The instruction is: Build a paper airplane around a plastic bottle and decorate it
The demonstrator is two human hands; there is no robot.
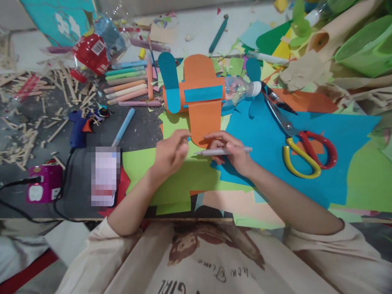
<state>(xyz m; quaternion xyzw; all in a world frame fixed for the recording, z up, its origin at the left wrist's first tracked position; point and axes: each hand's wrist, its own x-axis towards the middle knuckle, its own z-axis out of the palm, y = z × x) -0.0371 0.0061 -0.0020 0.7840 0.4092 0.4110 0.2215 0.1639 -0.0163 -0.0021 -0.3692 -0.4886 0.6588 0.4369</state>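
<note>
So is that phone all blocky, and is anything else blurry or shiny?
In the head view, coarse squares cover the phone, so its screen can't be read; in the same view, the left hand looks soft and smeared; also in the head view, the bottle and the scissors catch pale glints.

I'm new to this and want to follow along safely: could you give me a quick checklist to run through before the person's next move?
1. Pen held in the right hand: ok, its tip points toward the left hand.
2. Left hand touching the orange paper flap: cannot tell, its fingers are blurred.
3. White cap on the bottle: ok.
4. Scissors clear of both hands: ok, they lie to the right.
5. Glue gun cool: cannot tell from a picture.
6. Tabletop tidy: not ok, wooden sticks and paper scraps are scattered about.
</note>
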